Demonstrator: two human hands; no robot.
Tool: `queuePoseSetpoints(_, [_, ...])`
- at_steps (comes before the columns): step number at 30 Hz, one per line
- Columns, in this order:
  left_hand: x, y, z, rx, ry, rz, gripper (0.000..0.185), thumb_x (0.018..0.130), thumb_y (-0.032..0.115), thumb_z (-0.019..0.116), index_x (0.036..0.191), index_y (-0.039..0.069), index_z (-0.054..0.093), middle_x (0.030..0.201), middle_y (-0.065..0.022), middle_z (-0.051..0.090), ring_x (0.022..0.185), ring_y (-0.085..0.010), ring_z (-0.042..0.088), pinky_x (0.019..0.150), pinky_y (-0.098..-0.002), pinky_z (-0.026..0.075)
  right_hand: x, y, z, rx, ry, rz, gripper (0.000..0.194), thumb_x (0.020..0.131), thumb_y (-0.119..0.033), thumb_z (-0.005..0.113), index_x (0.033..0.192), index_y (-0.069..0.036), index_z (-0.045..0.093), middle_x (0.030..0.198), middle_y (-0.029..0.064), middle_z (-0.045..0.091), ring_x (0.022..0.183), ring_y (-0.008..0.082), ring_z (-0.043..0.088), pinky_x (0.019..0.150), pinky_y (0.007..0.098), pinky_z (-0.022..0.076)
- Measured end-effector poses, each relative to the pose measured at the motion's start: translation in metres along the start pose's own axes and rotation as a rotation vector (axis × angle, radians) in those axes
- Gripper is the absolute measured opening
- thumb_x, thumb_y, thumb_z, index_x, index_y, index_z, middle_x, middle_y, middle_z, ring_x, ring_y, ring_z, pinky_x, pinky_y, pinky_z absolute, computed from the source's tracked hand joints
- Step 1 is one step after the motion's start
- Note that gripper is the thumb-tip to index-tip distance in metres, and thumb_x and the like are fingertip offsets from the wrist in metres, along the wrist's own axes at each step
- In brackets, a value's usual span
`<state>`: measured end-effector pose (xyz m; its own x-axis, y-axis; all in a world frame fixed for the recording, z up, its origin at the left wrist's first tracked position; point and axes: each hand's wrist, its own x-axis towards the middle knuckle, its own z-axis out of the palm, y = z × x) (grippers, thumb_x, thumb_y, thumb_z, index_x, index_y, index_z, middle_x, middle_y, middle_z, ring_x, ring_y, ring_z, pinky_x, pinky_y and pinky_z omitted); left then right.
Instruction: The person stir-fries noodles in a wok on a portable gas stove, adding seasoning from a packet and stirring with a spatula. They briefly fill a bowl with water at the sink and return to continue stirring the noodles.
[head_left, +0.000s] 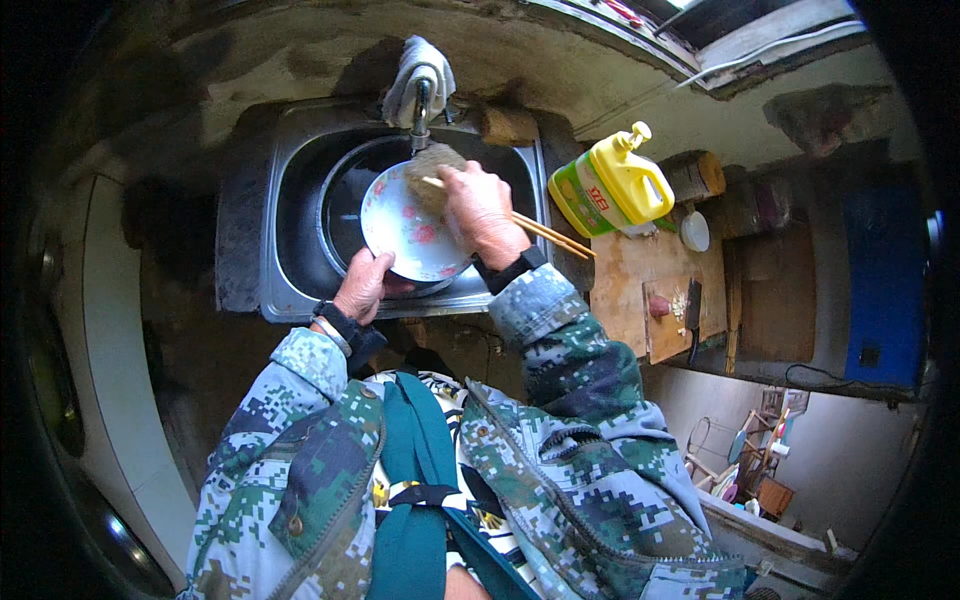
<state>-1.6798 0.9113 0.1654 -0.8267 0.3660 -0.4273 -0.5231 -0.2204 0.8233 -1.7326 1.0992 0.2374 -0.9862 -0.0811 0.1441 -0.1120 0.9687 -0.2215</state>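
My left hand (364, 283) grips the near-left rim of a white plate (390, 225) with a pink floral pattern, thumb on its upper face. The plate is tilted over a metal basin (330, 199) set inside the stainless steel sink (289, 300). In my right hand (484, 214) are wooden chopsticks (555, 235), which stick out on both sides of the fist. A brown, fibrous scrubber (435, 169), possibly loofah, lies under these fingers against the plate's far edge. The faucet (421, 124), draped with a white cloth (421, 71), stands just beyond.
A yellow detergent jug (611, 184) with a pump stands right of the sink. Further right, a cleaver (694, 315) lies on a cutting board (660, 341) beside chopped pieces, near a small white bowl (695, 232). A brown block-like object (508, 126) rests at the sink's back corner.
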Motion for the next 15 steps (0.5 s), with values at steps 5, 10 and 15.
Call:
queuePoseSetpoints(5, [-0.004,0.004,0.003,-0.064,-0.012,0.052,0.034,0.090,0.016,0.045,0.123,0.005,0.043,0.109,-0.0085,0.057,0.093,-0.0193,0.060,0.068,-0.0333,0.057,-0.009,-0.019,0.012,0.264,-0.039,-0.402,0.022,0.078,-0.017,0.055,0.092,-0.016,0.072,0.076,0.0147,0.066,0.073,0.0326,0.065,0.066,0.0411,0.0533])
queuePoseSetpoints(10, [-0.001,0.009,-0.009,-0.001,0.090,0.087,0.036,0.092,0.022,0.049,0.123,0.005,0.043,0.108,-0.0079,0.058,0.085,-0.0164,0.062,0.062,-0.0297,0.057,-0.018,0.010,-0.011,-0.203,-0.338,-0.187,0.021,0.080,-0.020,0.054,0.079,-0.006,0.069,0.080,0.0148,0.067,0.073,0.0271,0.067,0.063,0.0388,0.0544])
queuePoseSetpoints(15, [-0.002,0.009,-0.004,0.038,0.063,0.049,0.034,0.091,0.019,0.047,0.122,0.005,0.044,0.109,-0.0090,0.058,0.090,-0.0171,0.060,0.065,-0.0312,0.057,0.014,0.002,-0.005,-0.061,-0.031,-0.042,0.019,0.081,-0.018,0.055,0.095,-0.015,0.068,0.089,0.0154,0.060,0.075,0.0312,0.065,0.065,0.0402,0.0534])
